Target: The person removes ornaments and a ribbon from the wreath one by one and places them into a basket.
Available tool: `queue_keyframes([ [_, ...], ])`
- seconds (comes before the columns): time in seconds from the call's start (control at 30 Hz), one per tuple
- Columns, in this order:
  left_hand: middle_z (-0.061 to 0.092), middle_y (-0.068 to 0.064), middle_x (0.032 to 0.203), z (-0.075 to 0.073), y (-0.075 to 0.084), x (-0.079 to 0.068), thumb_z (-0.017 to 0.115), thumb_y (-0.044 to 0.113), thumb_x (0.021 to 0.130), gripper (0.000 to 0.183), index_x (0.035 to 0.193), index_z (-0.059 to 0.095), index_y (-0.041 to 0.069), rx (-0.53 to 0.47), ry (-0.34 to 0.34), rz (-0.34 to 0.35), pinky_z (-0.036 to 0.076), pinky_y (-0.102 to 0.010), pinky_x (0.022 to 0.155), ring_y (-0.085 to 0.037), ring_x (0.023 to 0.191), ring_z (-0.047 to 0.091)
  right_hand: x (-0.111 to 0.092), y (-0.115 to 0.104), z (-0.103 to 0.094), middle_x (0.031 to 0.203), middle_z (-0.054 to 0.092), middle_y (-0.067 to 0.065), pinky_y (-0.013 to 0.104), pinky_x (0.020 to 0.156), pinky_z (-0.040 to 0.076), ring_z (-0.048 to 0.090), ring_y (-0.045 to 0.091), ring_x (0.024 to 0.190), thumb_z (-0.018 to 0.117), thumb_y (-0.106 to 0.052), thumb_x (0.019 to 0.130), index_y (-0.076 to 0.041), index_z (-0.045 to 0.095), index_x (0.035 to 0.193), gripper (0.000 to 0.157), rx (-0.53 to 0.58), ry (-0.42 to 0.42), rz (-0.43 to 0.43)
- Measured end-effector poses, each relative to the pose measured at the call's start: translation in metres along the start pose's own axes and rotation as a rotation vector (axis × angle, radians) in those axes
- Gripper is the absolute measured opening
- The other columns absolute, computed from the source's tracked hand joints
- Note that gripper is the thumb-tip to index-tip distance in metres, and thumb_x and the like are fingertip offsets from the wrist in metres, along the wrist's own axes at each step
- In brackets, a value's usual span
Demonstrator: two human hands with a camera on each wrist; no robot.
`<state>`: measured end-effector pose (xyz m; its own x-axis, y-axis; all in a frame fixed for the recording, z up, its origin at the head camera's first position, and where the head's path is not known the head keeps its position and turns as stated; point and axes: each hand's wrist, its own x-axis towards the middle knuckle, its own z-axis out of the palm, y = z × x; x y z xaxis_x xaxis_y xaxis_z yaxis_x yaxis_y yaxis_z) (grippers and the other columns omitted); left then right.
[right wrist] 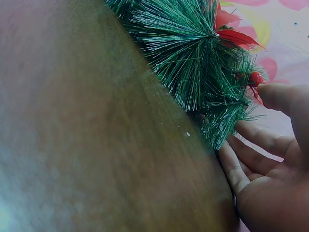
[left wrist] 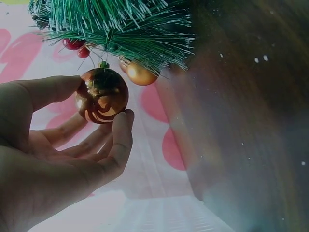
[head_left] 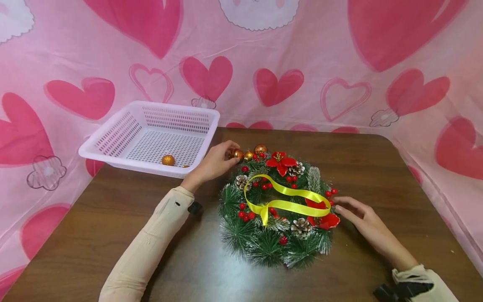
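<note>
Copper bauble (left wrist: 102, 96) located at 11 o'clock of wreath (head_left: 266, 247); sides pinched between thumb and fingers of left hand (head_left: 219, 161), cap (left wrist: 103, 65) uncovered, apparently so that it faces wreath. Wreath edge touched at 3 o'clock by right hand (head_left: 371, 228), fingers nearly straight, probably for steadying. Two further baubles (head_left: 260, 149) set between 11 and 12 o'clock. White basket (head_left: 151, 142) placed at 10 o'clock, presumably for left-hand reach. Right fingertips partly hidden by wreath; bauble's attachment cannot be made out.
</note>
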<state>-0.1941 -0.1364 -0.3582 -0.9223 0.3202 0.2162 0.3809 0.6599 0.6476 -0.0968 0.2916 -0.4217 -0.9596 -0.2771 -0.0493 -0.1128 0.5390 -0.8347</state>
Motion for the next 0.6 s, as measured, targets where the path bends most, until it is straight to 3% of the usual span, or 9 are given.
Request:
queue_keyframes([
  [0.33,0.065,-0.015,0.116,-0.0007,0.0019,0.0001,0.068,0.01,0.093,0.034,0.124,0.059,-0.001,-0.017,0.001,0.009,0.052,-0.043,0.089,-0.027,0.098,0.063,-0.0001,-0.0004,-0.0006,0.136,0.056,0.004,0.014,0.088,0.042,0.048,-0.005,0.115,0.052,-0.037,0.104,-0.016,0.057,0.136,0.039,-0.02,-0.007,0.027],
  [0.6,0.065,-0.015,0.115,-0.0012,0.0035,0.0005,0.068,0.011,0.094,0.034,0.125,0.058,0.0,-0.019,0.003,0.01,0.052,-0.04,0.089,-0.027,0.099,0.063,0.0,0.0004,-0.0001,0.135,0.057,0.001,0.014,0.088,0.042,0.049,-0.005,0.115,0.052,-0.036,0.104,-0.016,0.058,0.135,0.038,-0.003,-0.007,0.018],
])
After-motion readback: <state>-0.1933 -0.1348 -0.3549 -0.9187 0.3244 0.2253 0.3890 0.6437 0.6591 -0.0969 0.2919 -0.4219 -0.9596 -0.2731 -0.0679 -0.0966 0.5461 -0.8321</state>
